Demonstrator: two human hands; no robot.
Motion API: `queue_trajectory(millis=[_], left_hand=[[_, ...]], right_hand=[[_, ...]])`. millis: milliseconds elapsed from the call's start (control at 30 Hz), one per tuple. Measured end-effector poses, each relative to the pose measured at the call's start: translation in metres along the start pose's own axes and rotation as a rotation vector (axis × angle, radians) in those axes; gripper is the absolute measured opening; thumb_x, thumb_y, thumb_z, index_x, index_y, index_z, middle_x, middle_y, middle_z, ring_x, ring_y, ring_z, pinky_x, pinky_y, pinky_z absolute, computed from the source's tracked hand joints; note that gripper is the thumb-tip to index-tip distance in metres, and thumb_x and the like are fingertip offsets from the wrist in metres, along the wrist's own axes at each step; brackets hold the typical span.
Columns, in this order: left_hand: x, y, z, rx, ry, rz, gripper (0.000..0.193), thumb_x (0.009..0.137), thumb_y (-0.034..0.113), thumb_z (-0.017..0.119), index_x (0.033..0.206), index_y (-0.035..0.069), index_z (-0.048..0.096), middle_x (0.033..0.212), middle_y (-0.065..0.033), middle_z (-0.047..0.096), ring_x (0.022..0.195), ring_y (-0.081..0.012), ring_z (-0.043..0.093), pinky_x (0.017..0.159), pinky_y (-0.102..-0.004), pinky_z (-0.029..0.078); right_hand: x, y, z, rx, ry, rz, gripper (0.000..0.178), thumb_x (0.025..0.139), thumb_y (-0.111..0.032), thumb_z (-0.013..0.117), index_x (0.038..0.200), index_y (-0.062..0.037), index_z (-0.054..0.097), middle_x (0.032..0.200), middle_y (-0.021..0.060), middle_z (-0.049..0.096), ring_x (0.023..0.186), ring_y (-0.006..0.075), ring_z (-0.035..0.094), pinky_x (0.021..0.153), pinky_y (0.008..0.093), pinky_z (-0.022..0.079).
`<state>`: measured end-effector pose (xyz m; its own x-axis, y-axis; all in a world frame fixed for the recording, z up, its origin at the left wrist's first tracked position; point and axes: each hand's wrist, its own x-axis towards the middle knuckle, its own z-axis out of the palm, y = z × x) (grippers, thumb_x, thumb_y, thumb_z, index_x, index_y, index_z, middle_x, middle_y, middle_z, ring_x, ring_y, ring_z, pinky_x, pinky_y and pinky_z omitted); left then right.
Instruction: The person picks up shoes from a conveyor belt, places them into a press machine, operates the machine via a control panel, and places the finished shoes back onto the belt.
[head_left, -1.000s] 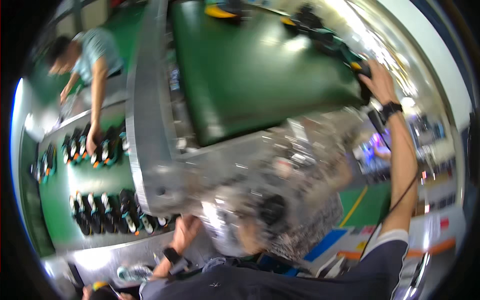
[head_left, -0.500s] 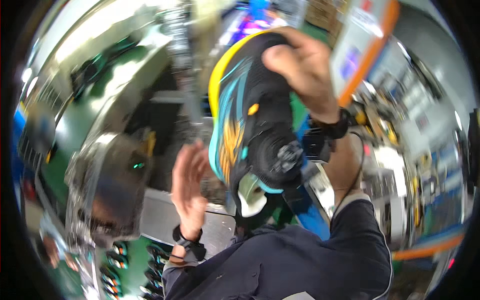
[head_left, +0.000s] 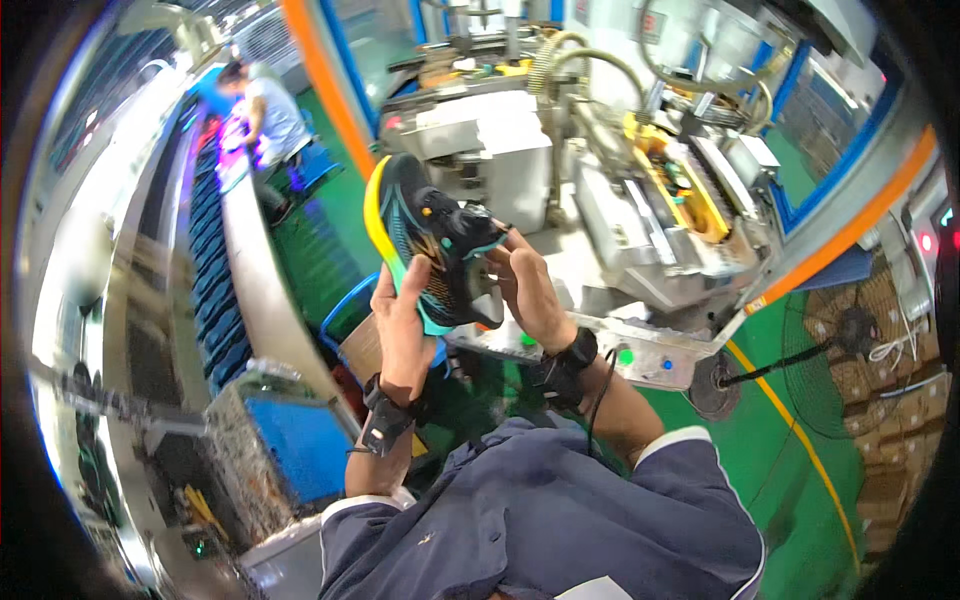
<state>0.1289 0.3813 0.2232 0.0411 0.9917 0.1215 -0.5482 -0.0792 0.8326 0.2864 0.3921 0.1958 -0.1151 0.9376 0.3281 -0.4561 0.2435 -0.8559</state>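
Note:
A black sneaker [head_left: 408, 205] with teal and orange markings and a yellow-to-teal sole is held up in front of me, toe pointing away. My left hand [head_left: 402, 330] grips it along the sole side near the heel, thumb against the patterned upper. At the shoe's opening and heel, my right hand [head_left: 535, 298] holds the other side, its fingers partly hidden behind the shoe. Something pale shows at the heel opening. Both wrists wear black straps.
Ahead stands a machine [head_left: 630, 240] with hoses and a yellow fixture, framed by orange rails [head_left: 840, 255]. A button panel [head_left: 650, 362] juts out nearer me. A conveyor [head_left: 262, 290] runs along the left, with a seated person [head_left: 275, 115] beyond. A floor fan [head_left: 845, 345] and cardboard boxes [head_left: 890, 470] are right.
My view has swung to the right, from the conveyor side towards the machine. My left hand, earlier apart from the shoe, now grips it; my right hand has shifted from the toe to the heel.

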Motion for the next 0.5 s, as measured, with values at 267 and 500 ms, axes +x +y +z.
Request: queue_trajectory(millis=[267,500], left_hand=[[0.061,-0.143,0.139,0.496,-0.405,-0.133,0.076,0.091,0.032,0.066,0.148,-0.002,0.029,0.126,-0.0169,0.058,0.112,-0.0208,0.055,0.097,-0.031,0.044],[0.201,-0.281,0.185,0.58,-0.34,0.001,0.06,0.089,0.038,0.064,0.129,-0.004,0.048,0.108,-0.0214,0.066,0.102,-0.0256,0.065,0.088,-0.0328,0.049]], right_hand=[[-0.03,-0.057,-0.195,-0.246,0.65,0.099,0.054,0.075,-0.007,0.074,0.124,0.0015,0.052,0.107,0.0076,0.063,0.092,0.0145,0.06,0.084,0.03,0.05],[-0.047,-0.097,-0.275,-0.503,0.988,-0.075,0.048,0.075,-0.005,0.072,0.119,-0.0012,0.055,0.1,0.0037,0.061,0.086,0.0133,0.058,0.076,0.0265,0.049]])
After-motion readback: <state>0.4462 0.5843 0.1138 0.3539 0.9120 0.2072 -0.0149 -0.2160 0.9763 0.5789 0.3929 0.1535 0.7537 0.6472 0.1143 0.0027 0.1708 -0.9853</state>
